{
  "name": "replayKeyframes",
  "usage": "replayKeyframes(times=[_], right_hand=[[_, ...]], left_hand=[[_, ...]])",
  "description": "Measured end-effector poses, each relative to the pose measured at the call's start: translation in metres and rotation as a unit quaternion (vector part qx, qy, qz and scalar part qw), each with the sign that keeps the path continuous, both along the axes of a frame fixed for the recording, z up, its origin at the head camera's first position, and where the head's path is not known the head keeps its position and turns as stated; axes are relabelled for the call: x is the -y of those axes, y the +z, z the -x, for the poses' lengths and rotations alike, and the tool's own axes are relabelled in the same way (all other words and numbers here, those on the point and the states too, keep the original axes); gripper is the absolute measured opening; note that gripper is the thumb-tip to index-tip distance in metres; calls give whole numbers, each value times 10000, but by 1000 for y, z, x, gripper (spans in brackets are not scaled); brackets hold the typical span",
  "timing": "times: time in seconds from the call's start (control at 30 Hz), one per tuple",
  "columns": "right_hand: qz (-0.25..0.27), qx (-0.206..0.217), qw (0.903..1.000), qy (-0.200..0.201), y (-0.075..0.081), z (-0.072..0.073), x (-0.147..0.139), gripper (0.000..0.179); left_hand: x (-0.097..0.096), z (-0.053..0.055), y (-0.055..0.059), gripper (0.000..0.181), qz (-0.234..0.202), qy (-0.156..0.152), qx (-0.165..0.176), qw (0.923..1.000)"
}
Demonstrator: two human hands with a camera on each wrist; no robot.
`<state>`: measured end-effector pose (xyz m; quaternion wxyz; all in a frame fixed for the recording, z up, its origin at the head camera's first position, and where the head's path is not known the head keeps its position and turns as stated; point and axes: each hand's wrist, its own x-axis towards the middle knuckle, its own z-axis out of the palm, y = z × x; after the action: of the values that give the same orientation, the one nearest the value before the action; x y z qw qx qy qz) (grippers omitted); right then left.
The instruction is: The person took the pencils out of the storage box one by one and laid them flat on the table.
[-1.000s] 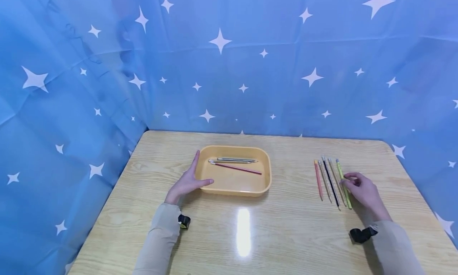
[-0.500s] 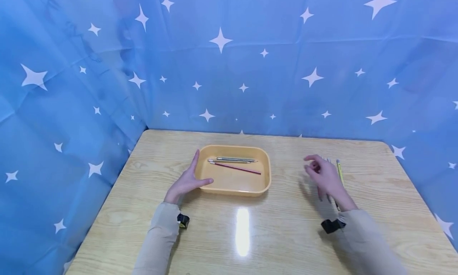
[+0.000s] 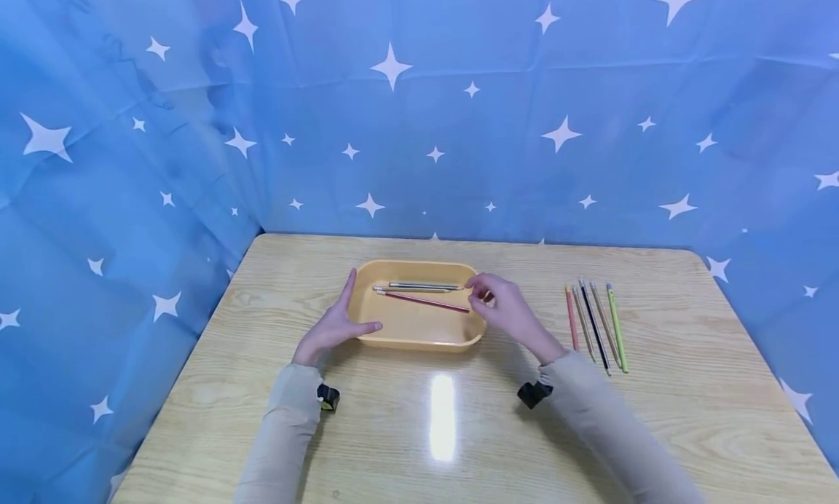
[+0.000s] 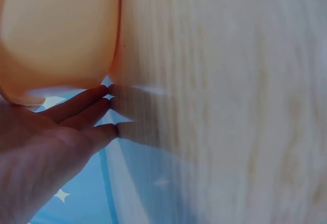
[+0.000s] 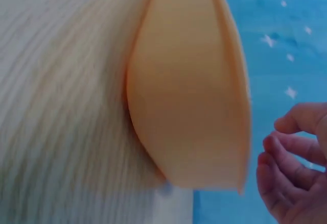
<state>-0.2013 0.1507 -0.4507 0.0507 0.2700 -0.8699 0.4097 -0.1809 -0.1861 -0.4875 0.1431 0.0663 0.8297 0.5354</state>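
Note:
A shallow yellow-orange tray [image 3: 419, 336] lies on the table with a dark red pencil [image 3: 426, 302] and two other pencils inside, one of them black and silver [image 3: 424, 285]. At its left end is my left hand [image 3: 331, 333], thumb over the near corner, straight fingers along the outer wall. In the left wrist view, the fingertips [image 4: 104, 90] touch the table beside the tray's wall. My right hand [image 3: 507, 311] hovers at the tray's right rim, fingers loosely bent. In the right wrist view nothing shows between its thumb and fingers [image 5: 288, 157].
Several pencils lie side by side on the table right of the tray, among them a red one [image 3: 572, 318], a black one [image 3: 593, 325] and a green one [image 3: 617, 329]. A blue starry cloth [image 3: 419, 125] hangs behind the wooden table [image 3: 373, 431].
My right hand has moved left from the green pencil, over the row of pencils, to the tray's right end. The left hand stays at the tray, and the pencils lie as before.

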Motion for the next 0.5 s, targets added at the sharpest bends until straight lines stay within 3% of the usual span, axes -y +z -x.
replayKeyframes(times=[0.23,0.37,0.5], right_hand=[[-62,28,9995,316,-9,4,30,22],[41,191,9988,457,-14,7,41,20],[-187,397,9981,435,-16,11,51,22]], left_hand=[[-1,0,-2,119,-6,28,17,10000],[-1,0,-1,121,-84,-8,-55,9999],[0,0,0,123,-54,-53,-192,9998]])
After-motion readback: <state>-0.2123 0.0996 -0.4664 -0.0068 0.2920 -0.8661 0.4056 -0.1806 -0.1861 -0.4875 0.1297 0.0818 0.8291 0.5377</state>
